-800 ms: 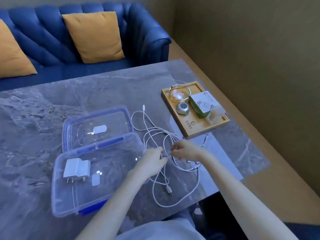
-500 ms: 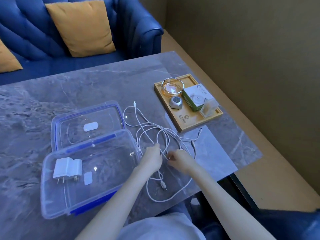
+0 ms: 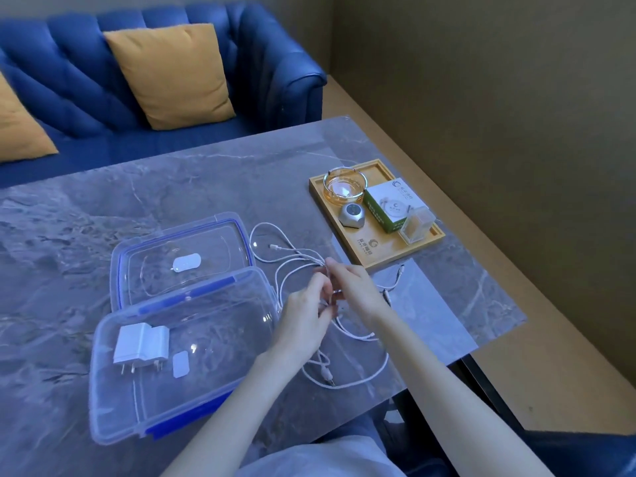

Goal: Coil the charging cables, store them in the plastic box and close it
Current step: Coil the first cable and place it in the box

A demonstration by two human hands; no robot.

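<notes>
White charging cables (image 3: 292, 259) lie tangled on the grey marble table, right of a clear plastic box (image 3: 103, 407) with blue clips. The box stands open and holds a white plug adapter (image 3: 139, 346). Its clear lid (image 3: 220, 228) with a blue seal lies flat just behind it. My left hand (image 3: 304, 321) and my right hand (image 3: 354, 287) meet over the tangle, each pinching strands of cable lifted a little off the table. More loops and a connector (image 3: 328, 376) trail on the table below my hands.
A wooden tray (image 3: 371, 249) at the right holds a glass ashtray (image 3: 344, 187), a small grey gadget (image 3: 351, 215), a green-and-white carton (image 3: 392, 204) and a clear case. A blue sofa (image 3: 275, 80) with yellow cushions stands behind the table. The table's edge runs close on the right.
Both hands have risen from the table and drawn together, lifting cable strands; the loops near the lid have been pulled in and shifted.
</notes>
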